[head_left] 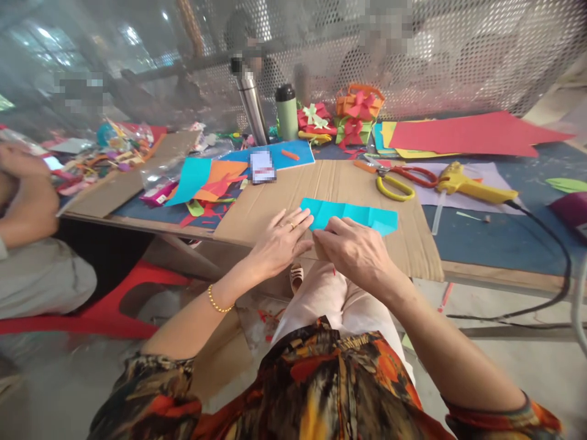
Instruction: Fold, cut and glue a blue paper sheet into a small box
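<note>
A bright blue strip of paper (348,214) with several upright crease lines lies on a sheet of corrugated cardboard (288,195). My left hand (282,241) rests flat, its fingers stretched out, with the fingertips at the strip's left end. Over the strip's lower edge, my right hand (353,244) is closed, fingers curled and pressed down. What those fingers hold, if anything, is hidden under the hand. Beyond the strip lie scissors (397,188) with one yellow and one red handle.
A yellow glue gun (474,184) with a black cord lies at the right. A phone (262,167), a steel flask (251,101) and a green bottle (287,113) stand or lie behind. Red paper sheets (468,134) are back right. Another person's arm (27,195) is at the left.
</note>
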A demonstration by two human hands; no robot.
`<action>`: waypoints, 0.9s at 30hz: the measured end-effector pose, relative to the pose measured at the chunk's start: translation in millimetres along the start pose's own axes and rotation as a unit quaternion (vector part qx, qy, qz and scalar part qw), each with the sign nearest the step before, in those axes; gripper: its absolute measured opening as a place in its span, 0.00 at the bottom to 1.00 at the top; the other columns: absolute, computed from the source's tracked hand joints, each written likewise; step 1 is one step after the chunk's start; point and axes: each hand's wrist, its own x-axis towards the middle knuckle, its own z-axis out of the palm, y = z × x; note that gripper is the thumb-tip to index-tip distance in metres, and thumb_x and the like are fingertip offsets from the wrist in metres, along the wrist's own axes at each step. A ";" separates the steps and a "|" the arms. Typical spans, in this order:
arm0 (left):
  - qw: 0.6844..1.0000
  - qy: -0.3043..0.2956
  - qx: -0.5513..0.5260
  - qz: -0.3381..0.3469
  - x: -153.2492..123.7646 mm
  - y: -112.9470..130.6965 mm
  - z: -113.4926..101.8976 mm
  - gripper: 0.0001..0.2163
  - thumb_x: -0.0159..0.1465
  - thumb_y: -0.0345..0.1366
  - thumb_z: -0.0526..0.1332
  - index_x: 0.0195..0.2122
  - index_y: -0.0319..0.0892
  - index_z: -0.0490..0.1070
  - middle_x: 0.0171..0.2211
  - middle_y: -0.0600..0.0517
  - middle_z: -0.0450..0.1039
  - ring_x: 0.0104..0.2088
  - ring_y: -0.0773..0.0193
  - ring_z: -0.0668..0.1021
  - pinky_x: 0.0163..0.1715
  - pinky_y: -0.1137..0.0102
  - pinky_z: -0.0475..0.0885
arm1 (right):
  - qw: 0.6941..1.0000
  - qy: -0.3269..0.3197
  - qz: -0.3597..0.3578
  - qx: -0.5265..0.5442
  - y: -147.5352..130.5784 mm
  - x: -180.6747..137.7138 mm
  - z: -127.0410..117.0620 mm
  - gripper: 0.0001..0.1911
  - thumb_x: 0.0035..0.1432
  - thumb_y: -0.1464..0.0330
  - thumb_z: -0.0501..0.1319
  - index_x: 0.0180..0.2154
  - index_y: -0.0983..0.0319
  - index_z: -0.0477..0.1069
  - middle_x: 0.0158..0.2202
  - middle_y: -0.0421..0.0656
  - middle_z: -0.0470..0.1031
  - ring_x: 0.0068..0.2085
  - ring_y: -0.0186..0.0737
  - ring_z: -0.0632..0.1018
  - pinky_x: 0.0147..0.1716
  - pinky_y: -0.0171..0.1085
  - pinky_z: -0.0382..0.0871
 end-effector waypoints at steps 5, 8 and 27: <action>0.999 -0.009 0.035 0.001 -5.8 2.5 2.1 0.35 0.77 0.60 0.42 0.74 0.41 0.58 0.75 0.38 0.60 0.77 0.49 0.60 0.76 0.44 0.51 | 1.000 0.027 -0.008 0.010 0.4 -3.4 -1.0 0.12 0.73 0.73 0.57 0.35 0.61 0.76 0.32 0.44 0.72 0.34 0.40 0.66 0.32 0.40 0.54; 0.999 0.006 0.044 0.014 -4.5 3.6 1.0 0.41 0.73 0.66 0.40 0.74 0.39 0.59 0.74 0.36 0.62 0.76 0.47 0.62 0.77 0.41 0.47 | 0.999 0.035 -0.015 0.010 -0.2 -3.6 -0.5 0.12 0.73 0.71 0.58 0.35 0.61 0.76 0.32 0.44 0.72 0.34 0.40 0.66 0.32 0.40 0.56; 0.999 0.024 0.026 0.002 -0.3 1.5 3.6 0.40 0.73 0.66 0.38 0.73 0.44 0.63 0.75 0.34 0.58 0.75 0.42 0.63 0.73 0.39 0.54 | 0.992 0.044 0.079 0.085 46.1 -68.4 -10.9 0.23 0.77 0.57 0.53 0.57 0.65 0.78 0.58 0.56 0.81 0.62 0.54 0.79 0.61 0.55 0.73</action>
